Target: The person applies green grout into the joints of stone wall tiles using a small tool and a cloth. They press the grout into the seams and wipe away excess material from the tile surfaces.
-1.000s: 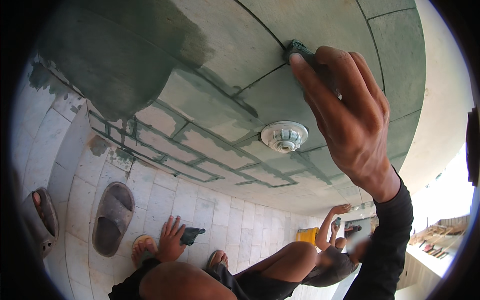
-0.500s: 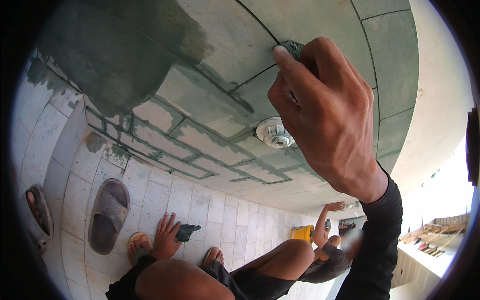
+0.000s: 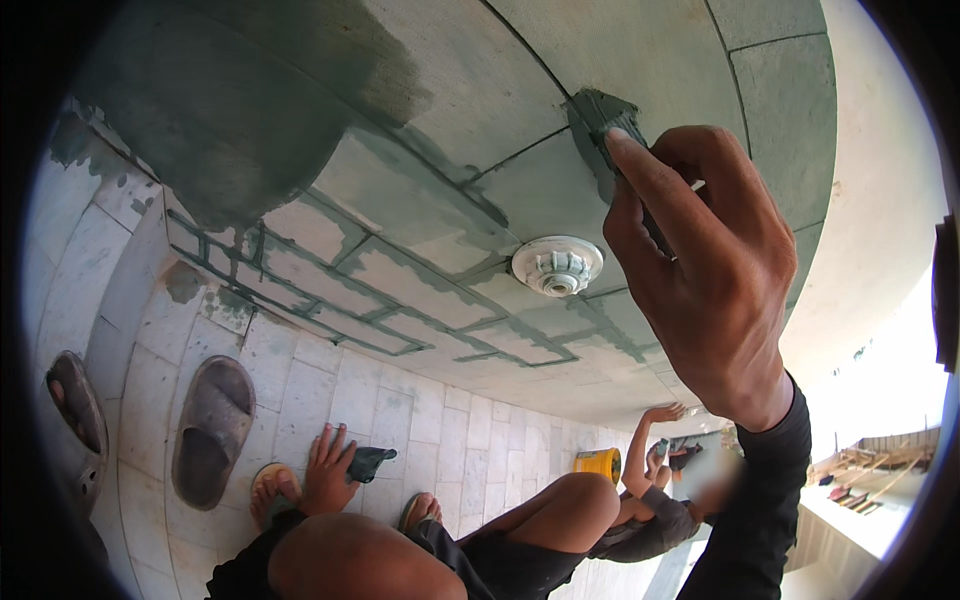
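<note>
My right hand (image 3: pixel 715 270) is raised to the tiled wall (image 3: pixel 520 180) and closed on a small flat scraper (image 3: pixel 605 130), smeared with dark green grout. The scraper's edge lies against the wall where two joint lines meet. Below and left of it, a round white ribbed fitting (image 3: pixel 557 266) sits on the wall. Low on the left, my left hand (image 3: pixel 328 470) has its fingers stretched out and spread, close to my foot. Beside its thumb side is a dark green, limp-looking piece (image 3: pixel 371 463); whether the hand grips it is hidden.
Wet green grout (image 3: pixel 250 130) covers the wall's upper left. On the pale tiled floor (image 3: pixel 300 380) lies a grey clog (image 3: pixel 215 430), with another shoe (image 3: pixel 78 420) at the left rim. A co-worker (image 3: pixel 650 530) crouches at the far right, one hand at the wall, near a yellow bucket (image 3: pixel 600 463).
My right hand has drawn back right and downward, and more of the scraper now shows on the wall. The white fitting is fully uncovered. My left hand has barely moved.
</note>
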Demonstrator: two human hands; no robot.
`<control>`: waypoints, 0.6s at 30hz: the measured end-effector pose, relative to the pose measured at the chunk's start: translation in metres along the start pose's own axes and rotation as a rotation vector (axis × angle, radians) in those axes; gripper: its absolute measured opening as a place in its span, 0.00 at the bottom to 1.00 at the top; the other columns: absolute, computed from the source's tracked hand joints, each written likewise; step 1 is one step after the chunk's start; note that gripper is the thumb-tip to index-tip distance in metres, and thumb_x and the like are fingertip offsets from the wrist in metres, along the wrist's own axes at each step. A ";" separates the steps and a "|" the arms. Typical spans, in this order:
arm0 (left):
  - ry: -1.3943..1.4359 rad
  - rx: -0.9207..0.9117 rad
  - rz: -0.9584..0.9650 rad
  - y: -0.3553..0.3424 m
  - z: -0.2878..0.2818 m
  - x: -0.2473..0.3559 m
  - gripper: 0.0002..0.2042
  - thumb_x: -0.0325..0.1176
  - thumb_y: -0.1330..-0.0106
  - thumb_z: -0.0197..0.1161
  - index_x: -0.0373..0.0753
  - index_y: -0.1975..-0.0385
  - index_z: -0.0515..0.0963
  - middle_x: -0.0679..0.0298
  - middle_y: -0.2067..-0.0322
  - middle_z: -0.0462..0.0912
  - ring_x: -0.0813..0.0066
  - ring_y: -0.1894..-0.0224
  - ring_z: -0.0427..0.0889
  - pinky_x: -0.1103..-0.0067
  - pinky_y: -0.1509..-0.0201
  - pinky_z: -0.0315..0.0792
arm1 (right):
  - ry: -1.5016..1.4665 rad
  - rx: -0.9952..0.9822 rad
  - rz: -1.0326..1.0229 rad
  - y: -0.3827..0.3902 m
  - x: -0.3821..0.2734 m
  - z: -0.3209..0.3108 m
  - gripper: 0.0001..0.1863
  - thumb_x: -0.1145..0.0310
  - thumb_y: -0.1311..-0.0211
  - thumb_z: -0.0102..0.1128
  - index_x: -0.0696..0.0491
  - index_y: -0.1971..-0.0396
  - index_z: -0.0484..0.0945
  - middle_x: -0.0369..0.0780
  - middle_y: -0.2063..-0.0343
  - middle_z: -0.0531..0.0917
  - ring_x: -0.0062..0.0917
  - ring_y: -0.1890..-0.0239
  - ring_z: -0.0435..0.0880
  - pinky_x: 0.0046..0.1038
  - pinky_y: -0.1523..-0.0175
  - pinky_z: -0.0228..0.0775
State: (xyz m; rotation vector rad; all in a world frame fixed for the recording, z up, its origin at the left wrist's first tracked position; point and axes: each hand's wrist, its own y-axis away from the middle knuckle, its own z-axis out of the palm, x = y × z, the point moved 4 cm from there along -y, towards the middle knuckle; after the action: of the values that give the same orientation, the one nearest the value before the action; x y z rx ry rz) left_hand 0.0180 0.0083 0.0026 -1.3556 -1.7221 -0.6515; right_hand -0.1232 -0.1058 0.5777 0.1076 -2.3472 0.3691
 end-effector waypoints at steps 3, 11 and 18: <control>0.022 0.004 0.016 0.000 -0.001 0.000 0.37 0.35 0.51 0.78 0.32 0.36 0.77 0.45 0.21 0.55 0.42 0.18 0.45 0.48 0.19 0.46 | 0.049 0.096 -0.168 -0.022 -0.001 0.012 0.21 0.84 0.48 0.74 0.54 0.52 0.87 0.40 0.61 0.81 0.29 0.62 0.85 0.33 0.61 0.83; 0.000 0.004 0.033 0.000 0.000 0.001 0.38 0.36 0.50 0.79 0.32 0.36 0.76 0.44 0.21 0.55 0.41 0.18 0.45 0.48 0.19 0.45 | 0.161 0.031 -0.200 -0.021 0.003 0.013 0.23 0.81 0.49 0.76 0.55 0.50 0.85 0.41 0.60 0.80 0.29 0.60 0.84 0.32 0.63 0.82; 0.000 0.005 0.012 0.002 0.000 -0.001 0.38 0.35 0.51 0.79 0.32 0.36 0.76 0.44 0.21 0.54 0.41 0.18 0.45 0.48 0.19 0.46 | 0.035 0.005 -0.099 -0.034 -0.009 -0.002 0.15 0.80 0.48 0.76 0.58 0.58 0.87 0.38 0.66 0.79 0.23 0.74 0.80 0.29 0.71 0.75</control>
State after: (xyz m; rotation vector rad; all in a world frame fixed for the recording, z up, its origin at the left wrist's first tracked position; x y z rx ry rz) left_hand 0.0196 0.0086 0.0012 -1.3616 -1.7137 -0.6405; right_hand -0.1091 -0.1376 0.5808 0.2166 -2.2963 0.3257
